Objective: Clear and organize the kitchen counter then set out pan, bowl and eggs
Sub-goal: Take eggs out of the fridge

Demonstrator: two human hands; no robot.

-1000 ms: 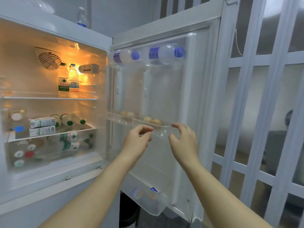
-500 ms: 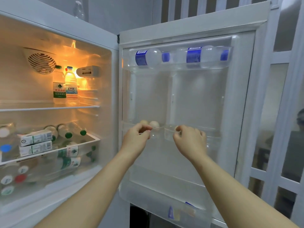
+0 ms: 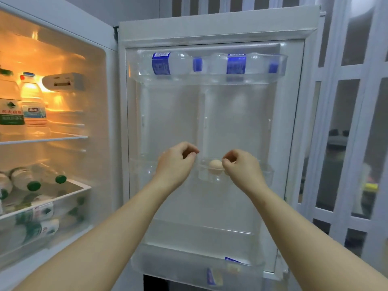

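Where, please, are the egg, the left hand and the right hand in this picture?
egg (image 3: 215,166): head view, on its shell's middle.
left hand (image 3: 175,165): head view, on the back of the hand.
right hand (image 3: 241,168): head view, on the back of the hand.

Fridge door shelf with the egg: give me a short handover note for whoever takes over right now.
Left hand: fingers curled at the middle door shelf; whether it holds anything is hidden.
Right hand: fingers curled at the shelf rim, beside the egg; grip unclear.
One egg shows in that shelf.
Done: fridge door open.
To do: carry eggs to the counter; pan, bowl and counter are out of view.
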